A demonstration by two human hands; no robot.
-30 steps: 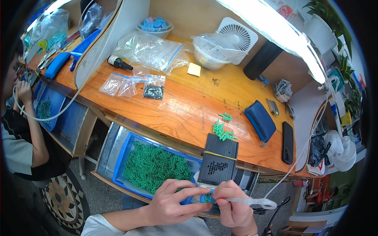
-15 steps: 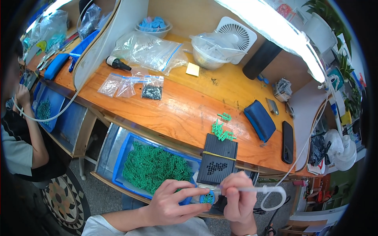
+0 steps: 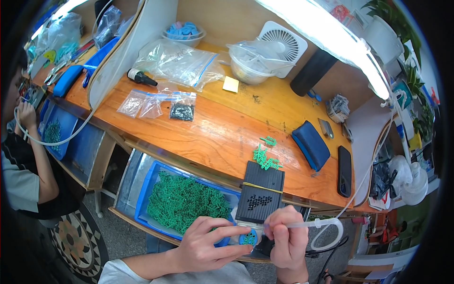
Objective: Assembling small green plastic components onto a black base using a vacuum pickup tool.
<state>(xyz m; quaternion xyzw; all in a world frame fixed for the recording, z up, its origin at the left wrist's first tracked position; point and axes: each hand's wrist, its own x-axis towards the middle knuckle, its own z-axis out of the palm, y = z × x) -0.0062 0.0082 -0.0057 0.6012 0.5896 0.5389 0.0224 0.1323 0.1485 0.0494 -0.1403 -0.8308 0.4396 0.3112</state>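
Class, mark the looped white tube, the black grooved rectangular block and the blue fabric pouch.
Looped white tube (image 3: 305, 224), head view: straight stretch.
Black grooved rectangular block (image 3: 263, 180), head view: top face.
Blue fabric pouch (image 3: 310, 146), head view: middle.

Nothing is legible, though the clear bag (image 3: 172, 66) bears what may be handwriting.

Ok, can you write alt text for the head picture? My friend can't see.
A person's left hand holds a blue piece with green bits while the right hand holds a white tube close by. Beyond them are a blue tray of green pieces, a black ridged block and a wooden desk.
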